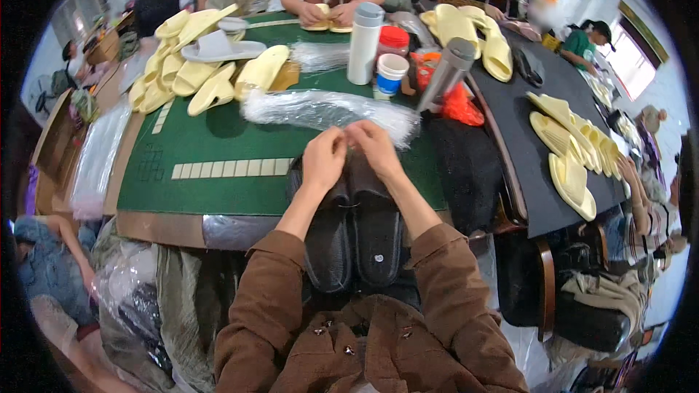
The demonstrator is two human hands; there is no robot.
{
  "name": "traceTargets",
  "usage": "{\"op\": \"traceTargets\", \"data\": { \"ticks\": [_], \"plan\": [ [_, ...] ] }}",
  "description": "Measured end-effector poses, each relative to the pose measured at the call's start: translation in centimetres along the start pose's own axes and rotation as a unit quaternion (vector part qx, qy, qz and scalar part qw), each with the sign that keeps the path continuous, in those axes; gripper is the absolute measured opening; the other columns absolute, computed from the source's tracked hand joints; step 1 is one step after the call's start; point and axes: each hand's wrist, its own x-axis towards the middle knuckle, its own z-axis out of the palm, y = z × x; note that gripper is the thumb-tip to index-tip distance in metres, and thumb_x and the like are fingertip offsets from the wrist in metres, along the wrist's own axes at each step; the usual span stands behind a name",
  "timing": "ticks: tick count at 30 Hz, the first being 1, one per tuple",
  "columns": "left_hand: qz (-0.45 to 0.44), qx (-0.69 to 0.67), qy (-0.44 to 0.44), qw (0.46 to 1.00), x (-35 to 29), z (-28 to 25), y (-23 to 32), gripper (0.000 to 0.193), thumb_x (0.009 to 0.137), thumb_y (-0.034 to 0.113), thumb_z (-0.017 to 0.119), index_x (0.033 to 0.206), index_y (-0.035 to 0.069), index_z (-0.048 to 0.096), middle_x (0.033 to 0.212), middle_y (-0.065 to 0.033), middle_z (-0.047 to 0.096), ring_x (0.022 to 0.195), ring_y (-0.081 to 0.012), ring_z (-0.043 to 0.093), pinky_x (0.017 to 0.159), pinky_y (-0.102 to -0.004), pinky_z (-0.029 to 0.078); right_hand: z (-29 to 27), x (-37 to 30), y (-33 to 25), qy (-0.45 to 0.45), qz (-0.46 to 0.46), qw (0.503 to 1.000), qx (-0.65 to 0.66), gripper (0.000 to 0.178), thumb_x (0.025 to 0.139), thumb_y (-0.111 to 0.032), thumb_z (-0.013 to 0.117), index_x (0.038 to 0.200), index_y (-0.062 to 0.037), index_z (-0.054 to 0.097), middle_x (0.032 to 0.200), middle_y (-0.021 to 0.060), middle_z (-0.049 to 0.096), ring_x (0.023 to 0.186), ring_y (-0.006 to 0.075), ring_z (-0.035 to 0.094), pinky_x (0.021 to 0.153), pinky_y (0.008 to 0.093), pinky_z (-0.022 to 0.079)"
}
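Head view: blk slippers [329,244] are seen btwn the forearms, across the green table's [156,193] near edge. L hand [325,159] & R hand [374,149] are held nearly tog. above the far ends, fingertips pinched in; what's gripped, if anything, can't be told. Clear plastic strands [328,110] are laid just beyond.

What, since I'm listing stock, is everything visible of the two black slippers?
The black slippers lie side by side, toes away from the person, heels past the near edge of the green table. Footbeds look rubbery, finely textured; a small pale round mark shows on the right heel. Dark uppers cross the front. The left hand and right hand are at the toe end; contact is unclear.
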Motion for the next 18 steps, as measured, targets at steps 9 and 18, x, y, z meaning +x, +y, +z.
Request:
{"op": "traceTargets", "data": {
  "ticks": [9,18],
  "plan": [
    [0.000,-0.034,-0.001,0.999,0.2,-0.3,-0.8,0.011,0.091,0.008,0.059,0.096,-0.002,0.062,0.078,-0.0162,0.062,0.069,-0.0217,0.061,0.066,-0.0327,0.047,0.6,0.1,0.1,-0.006,-0.047,0.998,-0.051,0.036,0.093,-0.026,0.063,0.120,-0.0019,0.065,0.098,0.0060,0.064,0.077,0.0103,0.059,0.068,0.0248,0.049],
    [-0.033,-0.028,-0.034,0.998,0.4,1.0,-0.2,0.007,0.087,0.000,0.057,0.092,-0.003,0.061,0.073,-0.0116,0.061,0.064,-0.0176,0.056,0.064,-0.0307,0.046,-1.4,0.3,-0.3,0.114,-0.201,0.954,-0.189,0.028,0.099,-0.024,0.053,0.103,-0.0019,0.070,0.105,0.0080,0.066,0.103,0.0163,0.059,0.077,0.0299,0.053]
  ]
}}
